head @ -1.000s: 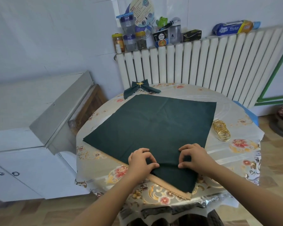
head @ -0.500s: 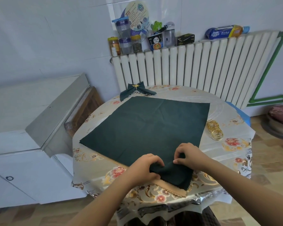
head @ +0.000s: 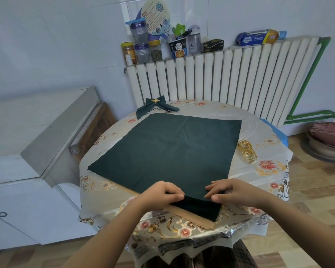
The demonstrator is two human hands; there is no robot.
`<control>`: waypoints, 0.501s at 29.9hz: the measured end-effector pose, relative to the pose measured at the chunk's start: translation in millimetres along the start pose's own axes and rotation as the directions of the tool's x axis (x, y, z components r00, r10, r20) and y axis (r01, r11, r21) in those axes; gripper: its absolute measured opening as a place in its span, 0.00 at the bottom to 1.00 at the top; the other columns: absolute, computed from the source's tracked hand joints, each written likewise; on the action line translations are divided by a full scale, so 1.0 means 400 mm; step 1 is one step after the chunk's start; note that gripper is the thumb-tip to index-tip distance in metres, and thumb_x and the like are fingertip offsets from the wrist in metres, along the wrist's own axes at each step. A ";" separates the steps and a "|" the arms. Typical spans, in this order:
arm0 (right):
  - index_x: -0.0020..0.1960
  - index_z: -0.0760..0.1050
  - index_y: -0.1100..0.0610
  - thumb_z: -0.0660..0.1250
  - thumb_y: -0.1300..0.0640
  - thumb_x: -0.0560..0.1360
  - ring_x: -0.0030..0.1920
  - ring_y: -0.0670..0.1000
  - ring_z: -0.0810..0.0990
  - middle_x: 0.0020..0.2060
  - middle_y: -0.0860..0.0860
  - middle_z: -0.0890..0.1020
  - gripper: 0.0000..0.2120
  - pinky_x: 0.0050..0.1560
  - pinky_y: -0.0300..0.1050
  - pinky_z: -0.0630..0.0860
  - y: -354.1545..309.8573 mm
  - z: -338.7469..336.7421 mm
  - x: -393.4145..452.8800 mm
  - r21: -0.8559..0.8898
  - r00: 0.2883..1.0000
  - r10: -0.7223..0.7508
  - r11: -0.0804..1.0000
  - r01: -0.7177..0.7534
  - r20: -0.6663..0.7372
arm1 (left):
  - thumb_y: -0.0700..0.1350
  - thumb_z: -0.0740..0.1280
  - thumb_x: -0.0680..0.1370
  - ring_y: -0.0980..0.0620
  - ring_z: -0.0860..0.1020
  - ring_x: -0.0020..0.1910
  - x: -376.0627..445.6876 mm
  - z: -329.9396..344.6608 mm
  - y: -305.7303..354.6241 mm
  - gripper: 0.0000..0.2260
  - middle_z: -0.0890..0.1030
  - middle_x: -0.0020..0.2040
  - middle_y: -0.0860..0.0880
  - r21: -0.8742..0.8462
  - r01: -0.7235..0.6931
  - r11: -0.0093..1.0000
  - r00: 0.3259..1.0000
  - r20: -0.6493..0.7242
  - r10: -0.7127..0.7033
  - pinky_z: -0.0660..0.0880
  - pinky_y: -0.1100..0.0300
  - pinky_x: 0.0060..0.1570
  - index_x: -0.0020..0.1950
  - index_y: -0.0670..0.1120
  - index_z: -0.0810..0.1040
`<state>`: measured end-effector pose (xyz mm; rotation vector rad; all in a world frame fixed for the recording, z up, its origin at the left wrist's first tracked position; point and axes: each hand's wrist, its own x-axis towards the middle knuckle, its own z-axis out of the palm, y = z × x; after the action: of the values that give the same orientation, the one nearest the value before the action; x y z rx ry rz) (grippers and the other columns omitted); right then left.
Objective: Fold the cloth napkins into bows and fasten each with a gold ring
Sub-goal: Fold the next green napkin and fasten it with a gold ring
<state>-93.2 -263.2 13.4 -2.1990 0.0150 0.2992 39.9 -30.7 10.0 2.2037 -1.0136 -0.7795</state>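
Note:
A dark green napkin (head: pixel 172 147) lies spread flat on the round table, one corner pointing at me. My left hand (head: pixel 161 196) and my right hand (head: pixel 230 192) each pinch a raised pleat in that near corner, a hand's width apart. A tan cloth edge (head: pixel 197 221) shows under the green corner. At the table's far side lies a finished green bow (head: pixel 155 106) with a gold ring at its middle. A stack of loose gold rings (head: pixel 247 153) sits right of the napkin.
The table (head: pixel 259 171) has a glossy floral cover. A white radiator (head: pixel 230 78) behind it carries jars, bottles and boxes. A white cabinet with a metal ledge (head: pixel 56 140) stands at the left. A cushioned stool (head: pixel 327 140) is at the right on the wooden floor.
My hands have moved apart along the near corner and gathered it into a pleated fold. The camera has tilted slightly.

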 end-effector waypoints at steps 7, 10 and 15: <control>0.48 0.81 0.41 0.72 0.46 0.68 0.57 0.28 0.69 0.54 0.34 0.77 0.09 0.54 0.25 0.62 -0.002 -0.010 -0.013 0.088 0.999 0.052 0.995 -0.052 0.008 | 0.50 0.69 0.76 0.65 0.78 0.52 0.001 0.005 0.003 0.04 0.81 0.48 0.61 -0.088 0.052 0.995 0.996 -0.075 -0.058 0.72 0.67 0.54 0.43 0.57 0.83; 0.50 0.83 0.47 0.69 0.52 0.74 0.51 0.37 0.77 0.49 0.40 0.82 0.06 0.47 0.22 0.67 0.009 0.000 0.006 0.009 0.987 0.061 0.998 -0.060 -0.150 | 0.49 0.67 0.77 0.61 0.78 0.41 0.002 0.013 0.005 0.06 0.81 0.39 0.57 -0.168 0.042 0.985 0.975 -0.210 -0.077 0.74 0.67 0.45 0.41 0.53 0.81; 0.44 0.81 0.52 0.65 0.53 0.77 0.46 0.47 0.79 0.42 0.47 0.82 0.07 0.47 0.39 0.72 0.009 -0.009 0.059 -0.029 0.911 0.106 0.991 -0.128 -0.399 | 0.49 0.64 0.79 0.58 0.70 0.32 0.017 0.012 0.019 0.11 0.72 0.31 0.54 -0.122 0.040 0.992 0.901 -0.426 -0.088 0.66 0.65 0.34 0.38 0.48 0.73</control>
<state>-69.7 -265.9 7.4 -2.2831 0.3688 -0.0882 36.6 -41.6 10.3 2.1859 -0.6624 -0.3355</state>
